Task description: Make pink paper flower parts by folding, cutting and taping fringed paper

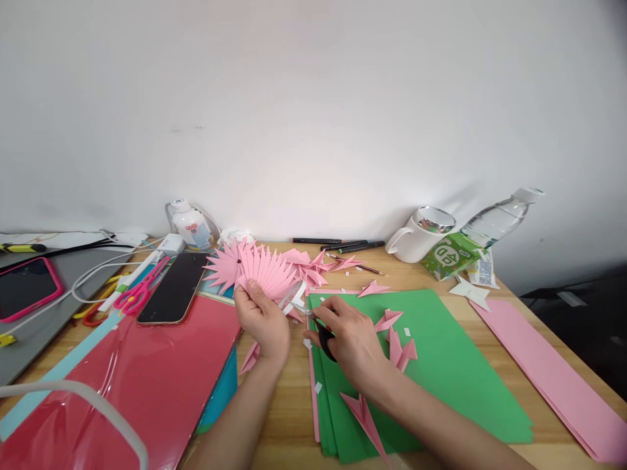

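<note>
Pinched in my left hand is a fan of pink folded paper, its many pointed pleats spread out under my thumb. My right hand grips black-handled scissors, whose blades point left towards my left hand. A narrow white strip lies across the blade tips; I cannot tell whether the left fingers also hold it. Behind the fan a round pink pleated paper piece rests on the table. Pink folded paper pieces lie around my right arm, with small white paper bits nearby.
Green paper sheets lie under my right arm, and a red packet lies left. Around them are a phone, pink scissors, a white bottle, pens, a mug, a green packet and pink strips.
</note>
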Tool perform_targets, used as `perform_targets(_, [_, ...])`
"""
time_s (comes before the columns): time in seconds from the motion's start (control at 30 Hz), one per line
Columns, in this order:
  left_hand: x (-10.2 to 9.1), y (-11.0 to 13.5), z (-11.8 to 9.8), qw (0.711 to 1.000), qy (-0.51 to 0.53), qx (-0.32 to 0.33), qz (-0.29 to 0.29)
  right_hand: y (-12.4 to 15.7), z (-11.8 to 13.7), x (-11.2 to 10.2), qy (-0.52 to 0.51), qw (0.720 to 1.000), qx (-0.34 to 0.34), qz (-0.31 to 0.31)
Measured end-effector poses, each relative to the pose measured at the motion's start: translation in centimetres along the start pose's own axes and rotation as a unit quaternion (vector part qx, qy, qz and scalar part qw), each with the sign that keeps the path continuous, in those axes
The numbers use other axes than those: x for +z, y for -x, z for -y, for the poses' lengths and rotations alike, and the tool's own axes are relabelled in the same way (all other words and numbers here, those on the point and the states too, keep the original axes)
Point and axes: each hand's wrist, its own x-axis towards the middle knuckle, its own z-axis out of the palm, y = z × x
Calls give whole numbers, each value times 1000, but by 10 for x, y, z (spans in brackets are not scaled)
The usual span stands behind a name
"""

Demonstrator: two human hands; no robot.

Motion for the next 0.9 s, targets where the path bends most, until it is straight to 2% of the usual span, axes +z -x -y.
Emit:
perform_targets(0.27, [0,0,-1,1000,12,10,1,2,-3,-6,5,999,-26,-18])
perform_targets(0.43, [0,3,0,998,12,54,-4,7,-6,-10,43,998,-28,-27])
perform_targets(0.53, [-1,1,1,997,11,78,1,9,-17,-21,57,997,-32,-47])
perform_targets(0.6, [-1,-2,2,996,-1,91,-6,10,-31,-34,57,995,-2,-82])
perform_targets(0.67, [-1,-3,3,995,-9,99,-30,11,-45,-47,87,985,72,-129])
perform_targets(0.73, [0,-1,5,995,-1,99,-18,11,-55,-54,98,988,79,-90])
perform_targets(0.8, [2,4,8,993,12,112,33,11,-59,-51,94,993,62,22])
perform_targets(0.9, [5,9,15,991,28,89,100,8,-57,-38,117,979,59,156])
